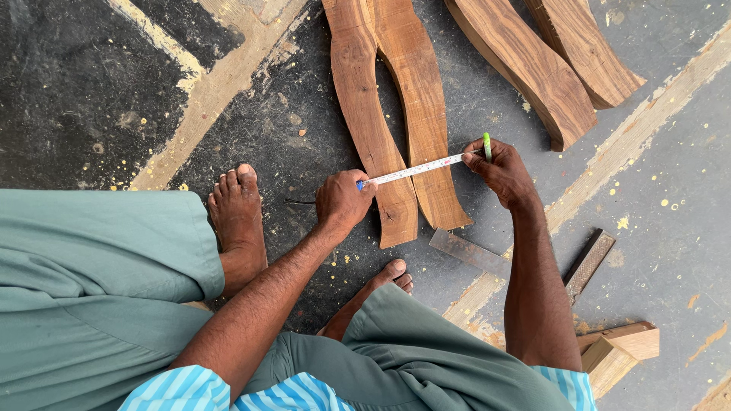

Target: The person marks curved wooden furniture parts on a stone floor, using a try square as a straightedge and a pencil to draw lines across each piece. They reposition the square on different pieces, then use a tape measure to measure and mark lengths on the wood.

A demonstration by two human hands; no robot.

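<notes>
Two curved wooden pieces lie side by side on the dark floor in front of me. A white measuring tape is stretched across their lower part. My left hand pinches the tape's blue end at the left edge of the wood. My right hand grips the other end, together with a green pencil, just past the right edge. My bare feet rest on the floor beside the pieces.
Two more curved wooden pieces lie at the upper right. A metal try square rests on the floor below my right arm. Small wood offcuts sit at the lower right. Pale painted stripes cross the floor.
</notes>
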